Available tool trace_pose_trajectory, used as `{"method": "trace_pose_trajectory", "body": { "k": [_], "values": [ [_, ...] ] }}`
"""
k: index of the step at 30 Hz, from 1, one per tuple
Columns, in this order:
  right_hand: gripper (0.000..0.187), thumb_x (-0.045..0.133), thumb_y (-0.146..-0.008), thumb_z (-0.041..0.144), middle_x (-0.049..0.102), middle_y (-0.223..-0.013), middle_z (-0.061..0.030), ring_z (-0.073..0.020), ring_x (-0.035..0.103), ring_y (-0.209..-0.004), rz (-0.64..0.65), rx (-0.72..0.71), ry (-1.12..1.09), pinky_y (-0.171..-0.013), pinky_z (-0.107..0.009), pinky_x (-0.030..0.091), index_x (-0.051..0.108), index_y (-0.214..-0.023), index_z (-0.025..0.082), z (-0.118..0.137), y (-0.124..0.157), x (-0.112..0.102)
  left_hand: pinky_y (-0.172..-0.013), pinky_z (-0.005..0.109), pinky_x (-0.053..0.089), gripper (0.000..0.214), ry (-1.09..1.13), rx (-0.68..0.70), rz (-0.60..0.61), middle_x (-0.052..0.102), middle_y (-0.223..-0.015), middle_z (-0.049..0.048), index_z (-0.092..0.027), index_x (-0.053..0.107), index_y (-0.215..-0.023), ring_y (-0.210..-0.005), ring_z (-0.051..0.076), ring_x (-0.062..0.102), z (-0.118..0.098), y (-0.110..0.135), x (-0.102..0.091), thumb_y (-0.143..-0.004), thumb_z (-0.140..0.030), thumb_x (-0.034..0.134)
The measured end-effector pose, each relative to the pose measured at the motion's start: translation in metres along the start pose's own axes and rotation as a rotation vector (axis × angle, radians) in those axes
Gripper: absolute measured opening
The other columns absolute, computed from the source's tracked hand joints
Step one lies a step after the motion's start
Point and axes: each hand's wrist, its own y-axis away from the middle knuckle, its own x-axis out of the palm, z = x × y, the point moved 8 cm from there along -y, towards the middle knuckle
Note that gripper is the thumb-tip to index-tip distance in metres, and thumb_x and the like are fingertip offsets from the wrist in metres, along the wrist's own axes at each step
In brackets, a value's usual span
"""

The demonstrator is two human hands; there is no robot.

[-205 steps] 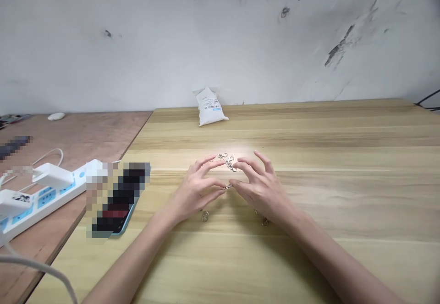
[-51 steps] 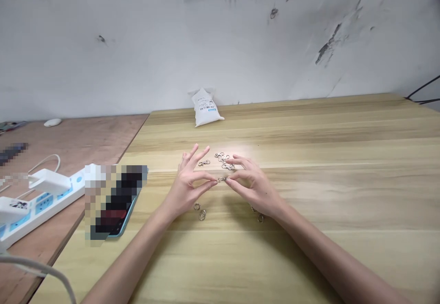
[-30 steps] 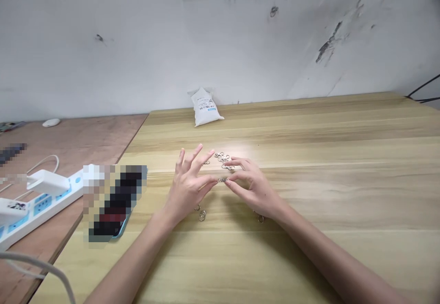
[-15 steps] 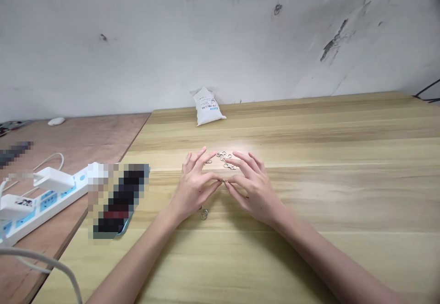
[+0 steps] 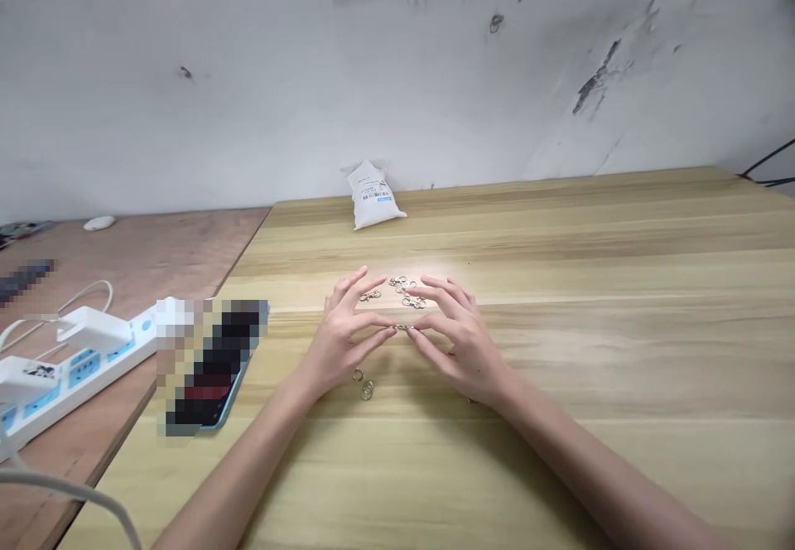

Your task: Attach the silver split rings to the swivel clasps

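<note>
My left hand (image 5: 348, 335) and my right hand (image 5: 456, 330) meet over the table, thumb and index finger of each pinched on opposite ends of a small metal ring (image 5: 405, 328). It is seen nearly edge-on, so its exact form is hard to make out. The other fingers are raised and spread. Just beyond the fingertips lie several silvery swivel clasps (image 5: 413, 302), with one separate clasp (image 5: 371, 295) behind my left fingers. Below my left hand, loose metal rings (image 5: 368, 390) rest on the wood, another ring (image 5: 358, 374) close by.
A white plastic package (image 5: 373, 198) with a label lies near the wall. To the left are a blurred phone (image 5: 217, 368) and a white power strip (image 5: 80, 368) with chargers and cables. The wooden tabletop (image 5: 590, 326) borders a reddish-brown table (image 5: 204, 239).
My hands have drawn very slightly apart, and more of the held metal ring shows between the fingertips. My left hand has shifted a little left, uncovering the separate clasp and a ring.
</note>
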Motion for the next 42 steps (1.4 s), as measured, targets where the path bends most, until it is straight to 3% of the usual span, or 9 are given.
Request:
{"method": "trace_pose_trajectory", "body": {
  "k": [6,12,18,24,26,33,38,42],
  "values": [
    [0.013,0.056,-0.089,0.019,0.065,-0.122,-0.0081,-0.0269,0.049,-0.128,0.018,0.016,-0.029,-0.109,-0.055,0.032,0.066,-0.082,0.023,-0.001,-0.001,0.001,-0.114,0.054,0.031,0.012,0.085,-0.014,-0.059,0.05,-0.144,0.0021,-0.029,0.076,-0.09,-0.143,0.027,0.029,0.001,0.0,-0.008,-0.089,-0.023,0.065],
    [0.014,0.058,-0.089,0.018,0.067,-0.115,-0.0053,-0.0269,0.047,-0.129,0.073,0.044,-0.093,-0.109,-0.056,0.031,0.068,-0.082,0.025,-0.002,-0.003,0.001,-0.115,0.056,0.031,0.013,0.15,-0.061,-0.011,0.051,-0.143,0.0023,-0.028,0.075,-0.088,-0.144,0.026,0.029,0.0,-0.001,-0.008,-0.09,-0.023,0.063],
    [0.018,0.058,-0.089,0.017,0.067,-0.11,-0.0049,-0.0261,0.05,-0.125,0.053,0.126,-0.161,-0.105,-0.053,0.038,0.067,-0.075,0.024,-0.006,-0.005,-0.003,-0.118,0.064,0.015,0.014,-0.11,0.053,-0.006,0.051,-0.143,0.0026,-0.026,0.074,-0.083,-0.147,0.03,0.024,-0.016,-0.002,-0.008,-0.089,-0.022,0.062],
    [0.018,0.058,-0.086,0.015,0.066,-0.119,-0.0062,-0.0272,0.05,-0.125,0.048,0.067,-0.012,-0.111,-0.057,0.028,0.063,-0.07,0.022,0.003,-0.002,0.003,-0.12,0.062,0.013,0.021,-0.311,0.107,0.026,0.048,-0.147,0.0035,-0.021,0.07,-0.076,-0.146,0.03,0.028,-0.03,0.0,0.006,-0.091,-0.018,0.056],
    [0.018,0.057,-0.087,0.015,0.066,-0.119,-0.0066,-0.0276,0.051,-0.124,0.041,0.072,0.008,-0.11,-0.057,0.03,0.064,-0.072,0.022,0.001,-0.002,0.003,-0.119,0.062,0.014,0.021,-0.324,0.087,0.022,0.047,-0.148,0.0038,-0.021,0.071,-0.077,-0.145,0.03,0.029,-0.029,0.0,0.006,-0.091,-0.019,0.056],
    [0.016,0.058,-0.089,0.018,0.066,-0.117,-0.0063,-0.0271,0.054,-0.121,0.044,0.112,-0.069,-0.102,-0.054,0.04,0.069,-0.078,0.024,-0.011,-0.003,-0.002,-0.116,0.06,0.024,0.012,-0.063,-0.044,-0.036,0.05,-0.144,0.003,-0.027,0.074,-0.083,-0.144,0.029,0.03,-0.011,0.0,-0.005,-0.089,-0.026,0.064],
    [0.016,0.061,-0.09,0.022,0.066,-0.12,-0.0055,-0.0256,0.057,-0.119,0.084,0.244,-0.246,-0.099,-0.05,0.048,0.075,-0.084,0.027,-0.017,-0.003,0.001,-0.115,0.058,0.032,0.009,0.198,-0.193,-0.035,0.05,-0.145,0.0041,-0.024,0.071,-0.081,-0.145,0.027,0.03,0.006,0.001,-0.004,-0.087,-0.028,0.066],
    [0.016,0.062,-0.091,0.026,0.065,-0.126,-0.0039,-0.0238,0.056,-0.123,0.162,0.308,-0.431,-0.1,-0.048,0.049,0.076,-0.087,0.029,-0.017,-0.001,0.008,-0.113,0.055,0.038,0.012,0.408,-0.184,-0.014,0.05,-0.145,0.0051,-0.021,0.066,-0.077,-0.144,0.025,0.034,0.006,0.0,-0.002,-0.088,-0.022,0.064]
  ]
}}
